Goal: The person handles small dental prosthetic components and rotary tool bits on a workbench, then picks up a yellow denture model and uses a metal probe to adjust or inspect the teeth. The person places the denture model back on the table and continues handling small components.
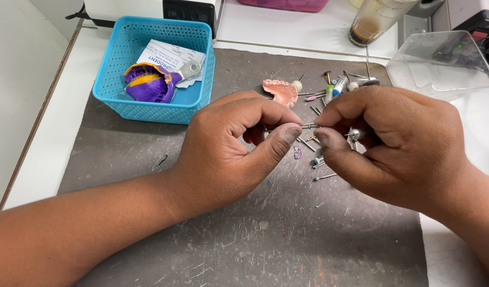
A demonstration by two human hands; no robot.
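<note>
at the far left a bare white counter (43,133) strip runs beside the dark grey work mat (266,234), whose left edge lies well apart from the wall. on the mat's upper left corner stands a blue perforated basket (114,85); in it lie a purple and yellow dental impression (149,85) in a metal tray whose handle points right, and a printed paper slip (165,53) beneath it. the left hand (228,154) comes in from the lower left, its fingers (281,139) pinched on one end of a thin metal bur (310,126), held level just above the mat at the middle of the view. the right hand (398,143) meets it from the right, its fingers (329,151) clenched on the bur's other end, and a small round metal piece (354,134) shows in that hand's palm side. behind the hands a pink denture base (280,91) lies on the mat, and beside it a scatter of burs and polishing points (335,87) spreads to the right and under the hands. at the upper right a clear plastic box (441,64) sits tilted, overlapping the mat's far right corner, with a cloudy glass cup (374,21) behind it to the left. the lower half of the mat, scratched and dusty, lies open between the two forearms, and white counter shows past its right edge.
</note>
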